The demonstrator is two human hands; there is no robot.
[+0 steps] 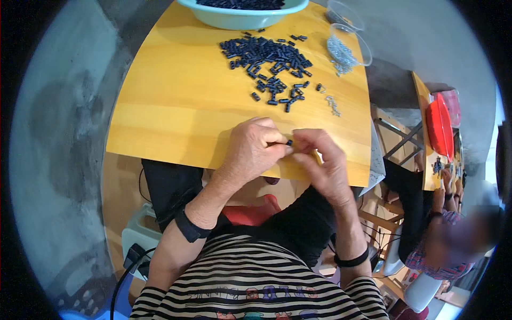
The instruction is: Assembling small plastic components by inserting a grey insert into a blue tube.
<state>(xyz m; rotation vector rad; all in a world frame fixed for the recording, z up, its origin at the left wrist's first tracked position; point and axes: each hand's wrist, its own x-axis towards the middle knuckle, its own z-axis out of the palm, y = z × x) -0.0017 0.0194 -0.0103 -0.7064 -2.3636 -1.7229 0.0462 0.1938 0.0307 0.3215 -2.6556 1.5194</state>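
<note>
My left hand (pixel 257 145) is closed in a pinch on a small black cylindrical piece (pixel 289 142), just above the near part of the yellow table (pixel 160 106). Close against it, my right hand (pixel 323 162) has thumb and forefinger drawn together at the other side of the piece. Whatever those right fingertips hold is too small and blurred to make out. Beyond my hands lies a heap of similar black pieces (pixel 266 53), with several scattered toward me. A few small shiny metal parts (pixel 333 105) rest to the right of them.
A pale turquoise basin (pixel 242 20) full of black pieces stands at the far edge. Two clear plastic dishes are at the far right, one tipped with silvery small parts (pixel 341 56) spilling out. Rightward, another person works at a second table with a red basin (pixel 440 128).
</note>
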